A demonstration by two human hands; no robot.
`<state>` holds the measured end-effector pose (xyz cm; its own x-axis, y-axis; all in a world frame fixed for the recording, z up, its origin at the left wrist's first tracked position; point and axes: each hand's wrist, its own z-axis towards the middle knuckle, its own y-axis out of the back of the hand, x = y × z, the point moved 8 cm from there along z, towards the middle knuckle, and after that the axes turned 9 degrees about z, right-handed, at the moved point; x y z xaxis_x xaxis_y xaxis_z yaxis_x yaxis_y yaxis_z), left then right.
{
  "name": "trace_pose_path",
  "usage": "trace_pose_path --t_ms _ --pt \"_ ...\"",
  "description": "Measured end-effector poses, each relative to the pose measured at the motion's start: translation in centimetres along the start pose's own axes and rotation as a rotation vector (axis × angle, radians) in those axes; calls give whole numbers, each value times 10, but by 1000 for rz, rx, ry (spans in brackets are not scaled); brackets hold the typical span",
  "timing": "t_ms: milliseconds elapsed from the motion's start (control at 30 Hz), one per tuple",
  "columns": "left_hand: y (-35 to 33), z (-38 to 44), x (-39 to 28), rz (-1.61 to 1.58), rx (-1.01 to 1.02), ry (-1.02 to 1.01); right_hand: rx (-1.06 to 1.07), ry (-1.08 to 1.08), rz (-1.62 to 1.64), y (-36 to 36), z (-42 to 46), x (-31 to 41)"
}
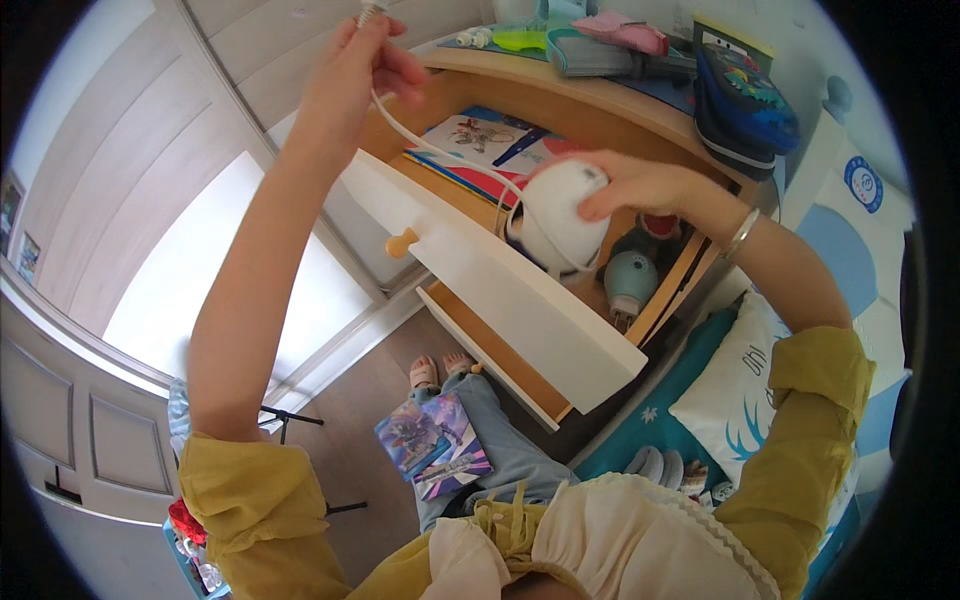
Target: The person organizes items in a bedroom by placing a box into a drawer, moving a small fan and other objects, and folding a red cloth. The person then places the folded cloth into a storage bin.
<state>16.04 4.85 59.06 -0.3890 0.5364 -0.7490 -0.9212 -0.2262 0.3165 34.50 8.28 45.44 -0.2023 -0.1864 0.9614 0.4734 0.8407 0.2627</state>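
Observation:
My left hand (379,60) is raised at the top of the view, its fingers pinching the white cable's end piece (370,10), which the frame's edge partly cuts off. From there a thin white cable (442,155) runs down and loops around a rounded white device (559,202). My right hand (634,184) grips that device from above, inside the open drawer with a white front (487,281). Several books or booklets (480,139) lie flat in the drawer's far part. Near its right end sits a light blue plug-in device (631,276) with metal prongs showing.
A pencil case (742,105) and a pink pouch (619,31) rest on the desktop (517,66). Below, a second drawer (495,345) is partly pulled out. Two colourful booklets (435,442) lie over my legs. To the right is a bed with a white pillow (731,390).

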Motion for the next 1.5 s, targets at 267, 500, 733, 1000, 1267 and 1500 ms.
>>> trace_pose_path --t_ms 267,500,733,1000,1267,1500 --pt "71 -14 -70 -198 -364 -3 -117 439 212 10 -45 89" --pt "106 -41 -85 -372 -272 -2 210 598 508 -59 -55 139" --pt "96 -184 -31 -983 213 104 38 563 667 -161 -63 107" --pt "42 -354 50 -1208 -137 540 -14 502 659 -254 -22 0" --pt "25 -397 74 -1317 -306 563 -37 378 612 -270 0 -59" --pt "9 -402 120 -1403 -453 600 -140 419 395 -282 8 -84"
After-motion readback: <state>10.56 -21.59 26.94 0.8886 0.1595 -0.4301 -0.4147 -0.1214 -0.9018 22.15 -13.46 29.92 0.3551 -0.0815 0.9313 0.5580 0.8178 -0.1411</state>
